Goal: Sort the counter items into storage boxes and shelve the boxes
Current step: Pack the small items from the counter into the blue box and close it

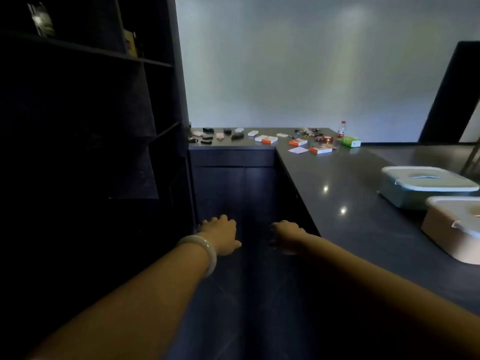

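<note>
Nothing looks sorted yet: small items (270, 139) litter the worktop's (337, 193) far corner, two lidded boxes (426, 187) wait at its right edge, and the left hand (220, 236) and right hand (287, 236) hang loose, holding nothing.

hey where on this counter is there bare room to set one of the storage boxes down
The free patch is the dark counter stretch between the orange-and-white packets at the far corner and the grey lidded box. The far run by the shelving is crowded with small items; the near right holds the beige box.

Location: domestic storage or utility corner.
An L-shaped dark counter (337, 178) with cabinet doors (233, 188) is seen centre-right; dark shelving (91, 100) is seen at left.
</note>
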The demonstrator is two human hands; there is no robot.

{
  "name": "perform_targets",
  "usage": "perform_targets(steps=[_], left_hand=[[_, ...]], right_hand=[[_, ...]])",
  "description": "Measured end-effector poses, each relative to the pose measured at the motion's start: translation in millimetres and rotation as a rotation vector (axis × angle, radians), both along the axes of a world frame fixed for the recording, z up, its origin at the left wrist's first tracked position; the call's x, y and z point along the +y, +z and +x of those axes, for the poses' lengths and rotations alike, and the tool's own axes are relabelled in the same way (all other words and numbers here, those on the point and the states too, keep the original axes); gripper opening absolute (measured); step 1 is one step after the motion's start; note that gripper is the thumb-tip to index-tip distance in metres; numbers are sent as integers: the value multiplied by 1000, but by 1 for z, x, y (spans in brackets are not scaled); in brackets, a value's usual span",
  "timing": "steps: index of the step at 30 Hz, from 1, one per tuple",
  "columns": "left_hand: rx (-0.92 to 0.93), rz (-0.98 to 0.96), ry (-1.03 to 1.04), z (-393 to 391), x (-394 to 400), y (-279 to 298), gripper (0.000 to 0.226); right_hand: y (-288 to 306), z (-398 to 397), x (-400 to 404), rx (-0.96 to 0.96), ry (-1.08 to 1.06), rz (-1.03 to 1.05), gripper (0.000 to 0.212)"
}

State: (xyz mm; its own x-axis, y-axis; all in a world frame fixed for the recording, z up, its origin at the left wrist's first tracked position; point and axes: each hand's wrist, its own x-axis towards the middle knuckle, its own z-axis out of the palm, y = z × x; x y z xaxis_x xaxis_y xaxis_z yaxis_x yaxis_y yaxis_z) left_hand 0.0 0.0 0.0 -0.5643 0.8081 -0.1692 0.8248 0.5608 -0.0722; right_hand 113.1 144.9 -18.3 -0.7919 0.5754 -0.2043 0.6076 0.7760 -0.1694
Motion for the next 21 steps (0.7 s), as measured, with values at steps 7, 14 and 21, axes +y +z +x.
perform_targets(steps=[7,14,21], left_hand=[[5,-57,-98,-45,63,-32,51],[-11,-99,-275,-136,157,-47,52],[5,-95,-514,-197,264,-52,48]], right_hand=[[-35,-40,49,-73,-63,-40,48],[-52,-93,122,-49,-243,-102,55],[-54,-132,198,-26,-442,-141,59]])
